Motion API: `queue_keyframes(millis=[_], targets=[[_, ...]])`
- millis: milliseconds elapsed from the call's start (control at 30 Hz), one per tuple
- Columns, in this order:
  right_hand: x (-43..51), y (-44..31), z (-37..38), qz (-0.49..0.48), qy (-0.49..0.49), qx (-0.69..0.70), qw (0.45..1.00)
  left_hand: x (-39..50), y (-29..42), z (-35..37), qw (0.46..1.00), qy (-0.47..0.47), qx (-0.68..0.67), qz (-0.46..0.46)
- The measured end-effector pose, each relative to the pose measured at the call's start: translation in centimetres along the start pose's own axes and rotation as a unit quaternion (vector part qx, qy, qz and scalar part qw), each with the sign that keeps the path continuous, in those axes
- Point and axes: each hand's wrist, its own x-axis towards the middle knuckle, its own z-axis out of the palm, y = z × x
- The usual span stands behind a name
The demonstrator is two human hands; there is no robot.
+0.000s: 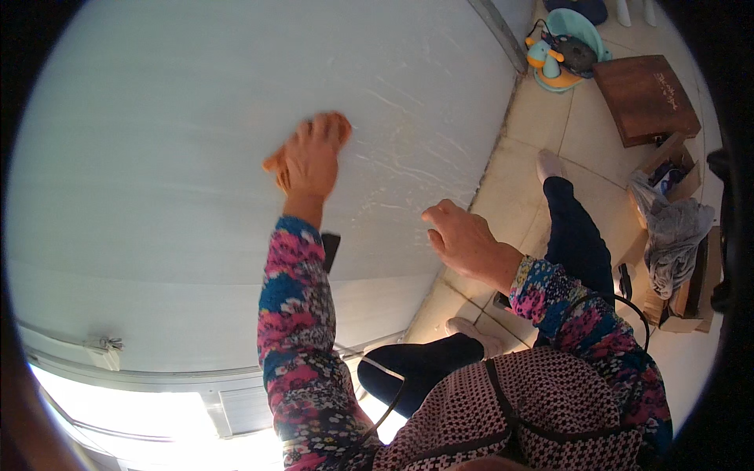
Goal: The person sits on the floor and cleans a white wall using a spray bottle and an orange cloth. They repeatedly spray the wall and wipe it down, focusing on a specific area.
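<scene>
My left hand [311, 165] is spread over a folded orange cloth [274, 162] and presses it against a pale, smooth wall [177, 176]. The cloth shows on both sides of the fingers, and the hand looks slightly blurred. Lower and to the right, my right hand [465, 238] hovers before the wall's lower part. Its fingers are loosely bent, the thumb is apart from them, and nothing shows in it. Whitish streaks and yellowish stains [406, 171] mark the wall between the hands and towards the floor.
Beige floor tiles [530, 118] run along the wall's foot. At the right are a turquoise tub [577, 26] holding things, a brown wooden board [648, 100] bearing writing, cardboard boxes [683, 176] and a grey cloth [674, 241]. A bright window [129, 412] is at lower left.
</scene>
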Motion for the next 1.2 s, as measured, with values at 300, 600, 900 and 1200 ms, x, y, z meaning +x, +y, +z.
queue_keyframes(millis=[300, 600, 900, 1200], targets=[[0.5, 0.2, 0.8, 0.013, -0.009, -0.010, 1.000, 4.8, -2.6, -0.2, 0.997, 0.064, 0.001, -0.040], [0.5, -0.3, 0.4, 0.015, -0.007, -0.016, 1.000, -8.3, 2.9, 3.7, 0.991, -0.091, -0.084, 0.052], [0.8, 0.4, 1.0, 0.019, -0.006, -0.007, 1.000, 0.2, -0.6, 1.8, 0.994, 0.110, -0.026, -0.010], [0.5, 0.5, 1.6, 0.017, -0.012, -0.032, 0.999, -14.6, 6.6, 7.5, 0.993, -0.048, -0.093, 0.051]])
